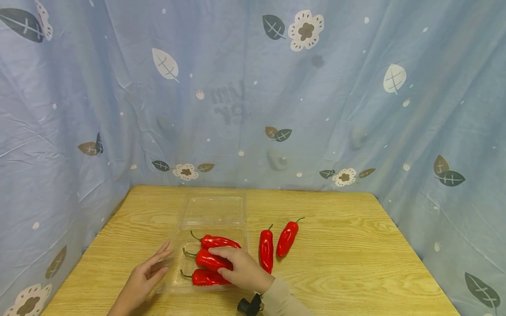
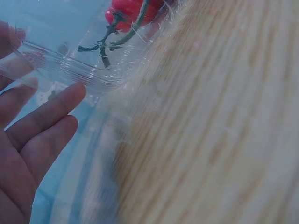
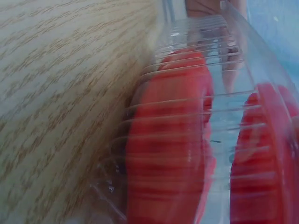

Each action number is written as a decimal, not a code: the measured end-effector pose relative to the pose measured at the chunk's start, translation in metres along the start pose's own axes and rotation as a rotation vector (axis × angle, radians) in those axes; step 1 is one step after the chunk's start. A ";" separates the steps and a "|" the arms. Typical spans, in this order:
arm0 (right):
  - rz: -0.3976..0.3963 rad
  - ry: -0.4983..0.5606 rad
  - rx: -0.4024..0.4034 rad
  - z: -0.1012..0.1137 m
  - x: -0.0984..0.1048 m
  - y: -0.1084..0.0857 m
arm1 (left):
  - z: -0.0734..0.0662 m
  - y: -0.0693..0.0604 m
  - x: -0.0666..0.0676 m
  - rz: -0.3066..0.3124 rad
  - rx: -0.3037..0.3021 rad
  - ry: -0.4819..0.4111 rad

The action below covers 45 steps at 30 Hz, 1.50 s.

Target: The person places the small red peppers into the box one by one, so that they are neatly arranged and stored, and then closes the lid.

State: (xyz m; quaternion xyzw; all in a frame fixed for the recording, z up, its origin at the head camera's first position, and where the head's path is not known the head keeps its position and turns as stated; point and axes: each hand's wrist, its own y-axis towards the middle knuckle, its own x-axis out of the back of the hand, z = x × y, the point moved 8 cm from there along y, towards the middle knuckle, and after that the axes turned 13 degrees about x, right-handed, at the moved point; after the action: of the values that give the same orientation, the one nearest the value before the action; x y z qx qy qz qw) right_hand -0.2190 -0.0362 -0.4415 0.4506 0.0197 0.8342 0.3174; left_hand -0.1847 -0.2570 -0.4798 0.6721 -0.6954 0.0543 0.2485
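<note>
Nearest, the sleeved right hand curls round the middle red chili inside the clear plastic clamshell, thumb and fingers astride it. Beside the clamshell's left wall, the left hand has loosely extended fingers, holding nothing. Inside too are a far chili and near chili; two loose chilies lie on the worktop, right of the clamshell.

The head view looks forward and down from above the near side of the clear container, well back from it. Both wrist views are low, tilted and close: the left faces the container's left end, the right its ribbed wall, nearest of all. All three share the container's peppers.
</note>
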 end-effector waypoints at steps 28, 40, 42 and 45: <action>0.105 -0.002 -0.012 0.000 -0.013 0.001 | -0.002 -0.001 -0.001 0.001 0.010 0.018; 0.098 -0.065 -0.009 0.001 -0.011 0.003 | -0.001 0.000 0.000 -0.002 0.002 0.026; 0.102 -0.076 -0.022 0.000 -0.012 0.003 | -0.001 0.000 0.000 -0.001 0.006 0.025; 0.106 -0.093 -0.030 -0.001 -0.012 0.003 | -0.001 0.000 0.000 -0.004 0.009 0.027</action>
State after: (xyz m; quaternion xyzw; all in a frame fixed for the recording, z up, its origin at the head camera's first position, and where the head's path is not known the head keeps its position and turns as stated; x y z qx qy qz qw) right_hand -0.2161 -0.0451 -0.4502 0.4842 -0.0316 0.8283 0.2802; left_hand -0.1841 -0.2562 -0.4788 0.6738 -0.6903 0.0659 0.2551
